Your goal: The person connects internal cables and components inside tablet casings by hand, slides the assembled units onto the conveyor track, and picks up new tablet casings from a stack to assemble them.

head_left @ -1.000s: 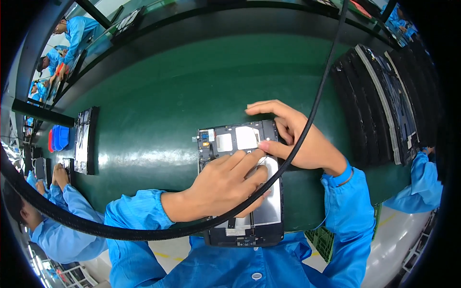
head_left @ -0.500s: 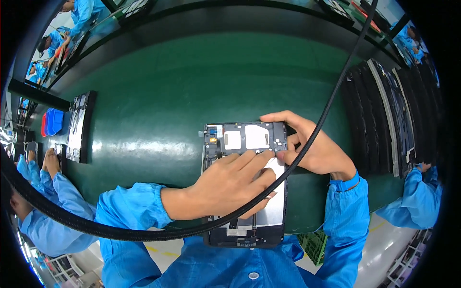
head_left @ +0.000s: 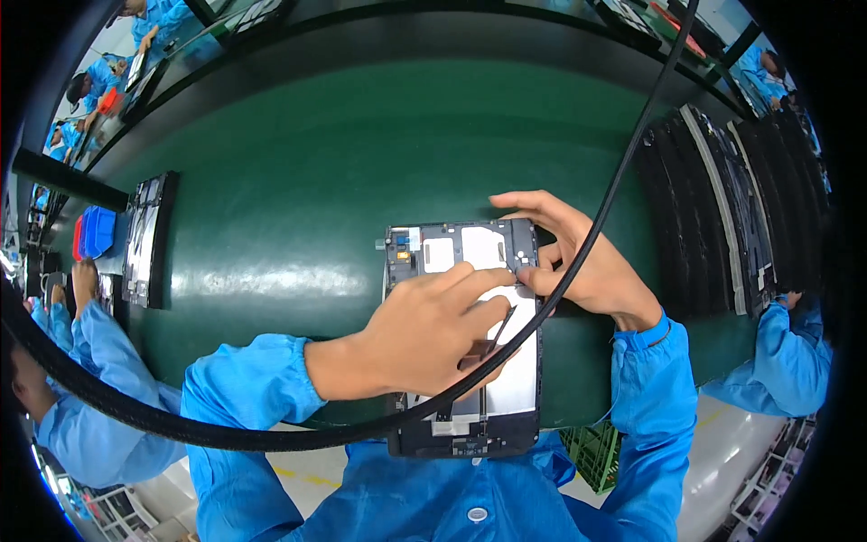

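Observation:
An opened tablet (head_left: 515,379) with its inner parts showing stands upright in front of me at the table's near edge. It has a dark frame, white panels at the top and a bright silver area below. My left hand (head_left: 424,330) lies across its middle with curled fingers, the index fingertip close to my right thumb. A thin dark strip (head_left: 502,327) shows beneath those fingers; whether they grip it is hidden. My right hand (head_left: 591,271) holds the tablet's upper right edge, thumb on its face, index finger raised off the top corner.
A black braided cable (head_left: 298,440) loops across the view in front of my hands. Black padded slabs (head_left: 695,217) stand in a row at the right. Another device (head_left: 146,239) and blue trays (head_left: 97,232) are at the left. Co-workers in blue sleeves (head_left: 126,352) sit on both sides.
My right index finger has lifted off the tablet's top edge. The left hand has shifted slightly, and the dark strip beneath its fingers now shows more.

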The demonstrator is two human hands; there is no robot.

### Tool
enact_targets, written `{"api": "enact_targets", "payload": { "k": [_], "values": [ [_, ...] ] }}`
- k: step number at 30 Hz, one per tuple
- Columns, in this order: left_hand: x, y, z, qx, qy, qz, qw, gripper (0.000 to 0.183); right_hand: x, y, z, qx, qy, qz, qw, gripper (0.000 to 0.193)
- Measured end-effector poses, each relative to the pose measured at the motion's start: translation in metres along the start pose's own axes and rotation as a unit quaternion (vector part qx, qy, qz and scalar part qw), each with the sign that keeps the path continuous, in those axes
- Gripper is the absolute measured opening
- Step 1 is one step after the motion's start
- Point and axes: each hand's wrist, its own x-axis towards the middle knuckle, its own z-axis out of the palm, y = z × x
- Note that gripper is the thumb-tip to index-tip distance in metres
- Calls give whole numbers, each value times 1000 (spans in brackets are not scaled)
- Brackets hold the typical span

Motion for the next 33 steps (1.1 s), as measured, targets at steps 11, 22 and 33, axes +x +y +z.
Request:
{"api": "enact_targets", "payload": {
  "k": [11,22,33],
  "values": [
    [-34,-47,-18,-85,251,37,964,28,0,13,12,-379,303,-247,839,73],
    [-83,-36,-32,53,69,344,935,23,-11,0,99,-452,-30,-325,830,21],
    [-78,-39,-32,37,61,362,929,24,-3,-1,92,-506,1,-350,788,24]
  ]
}}
